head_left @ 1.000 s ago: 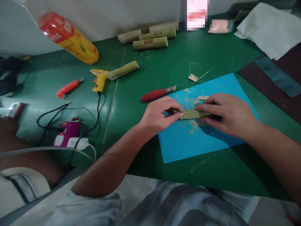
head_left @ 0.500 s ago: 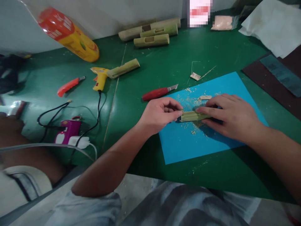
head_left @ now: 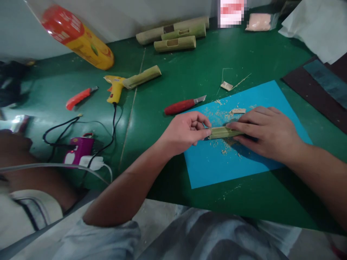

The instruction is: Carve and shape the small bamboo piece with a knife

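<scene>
A short green bamboo piece [head_left: 221,132] lies level over a blue sheet [head_left: 206,169]. My right hand [head_left: 268,133] is closed over its right part, which the fingers hide. At its left end, the thumb and bent fingers of my left hand [head_left: 188,133] pinch the edge. Pale shavings [head_left: 224,151] are scattered on the sheet around the bamboo. A small split bamboo bit [head_left: 238,111] lies just beyond my right fingers. Above my left hand rests a red-handled knife [head_left: 180,107], its blade tip by the sheet's edge.
Several cut bamboo tubes [head_left: 175,44] lie at the back. Toward the left are a yellow glue gun [head_left: 116,90], a bamboo length [head_left: 143,77], an orange-red cutter [head_left: 78,99], a purple power block [head_left: 78,150] with cables and a tilted bottle [head_left: 81,39]. Another person's arm [head_left: 35,173] is at lower left.
Both hands and the bamboo piece keep nearly the same place, and the grip looks alike. The whole view has shifted very slightly. The other person's arm at the left has moved a little.
</scene>
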A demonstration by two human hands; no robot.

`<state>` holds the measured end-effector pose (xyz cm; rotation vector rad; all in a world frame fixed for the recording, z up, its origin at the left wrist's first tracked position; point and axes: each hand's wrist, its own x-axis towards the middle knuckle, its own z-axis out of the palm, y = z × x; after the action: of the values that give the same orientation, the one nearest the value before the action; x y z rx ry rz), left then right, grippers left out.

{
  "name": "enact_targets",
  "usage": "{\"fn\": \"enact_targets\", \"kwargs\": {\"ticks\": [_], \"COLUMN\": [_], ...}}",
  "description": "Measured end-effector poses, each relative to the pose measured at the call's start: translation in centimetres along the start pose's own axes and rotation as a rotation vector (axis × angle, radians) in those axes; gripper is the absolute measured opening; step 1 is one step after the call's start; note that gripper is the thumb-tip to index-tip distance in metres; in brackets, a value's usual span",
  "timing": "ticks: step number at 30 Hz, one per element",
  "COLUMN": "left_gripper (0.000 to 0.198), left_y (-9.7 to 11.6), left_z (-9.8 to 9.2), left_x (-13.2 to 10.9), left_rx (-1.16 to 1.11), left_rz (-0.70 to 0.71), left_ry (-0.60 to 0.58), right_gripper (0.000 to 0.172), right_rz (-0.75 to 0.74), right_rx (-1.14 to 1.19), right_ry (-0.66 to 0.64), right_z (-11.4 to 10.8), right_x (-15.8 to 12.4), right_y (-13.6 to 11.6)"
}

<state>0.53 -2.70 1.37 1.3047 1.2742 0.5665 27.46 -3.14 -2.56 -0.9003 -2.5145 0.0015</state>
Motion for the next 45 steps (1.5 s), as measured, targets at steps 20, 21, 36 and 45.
{"fn": "enact_targets", "kwargs": {"ticks": [20,21,36,45], "left_gripper": [0.018,0.018,0.012,0.012], "left_y": [-0.1,-0.1,-0.2,-0.1], "left_z": [-0.1,-0.1,0.4,1.0], "left_x": [0.2,0.2,0.2,0.2], "left_rx": [0.026,0.029,0.115,0.179], "left_rz": [0.052,0.041,0.101,0.156], "left_ry": [0.010,0.006,0.076,0.115], "right_gripper": [0.027,0.027,0.026,0.026], "right_rz": [0.122,0.120,0.091,0.098], "right_rx": [0.085,0.086,0.053,0.055], "right_ry": [-0.083,-0.078,-0.019,-0.025], "right_z": [0.0,0.0,0.2,0.1], "right_x": [0.0,0.0,0.0,0.0], "right_y": [-0.3,-0.3,-0.5,-0.5]}}
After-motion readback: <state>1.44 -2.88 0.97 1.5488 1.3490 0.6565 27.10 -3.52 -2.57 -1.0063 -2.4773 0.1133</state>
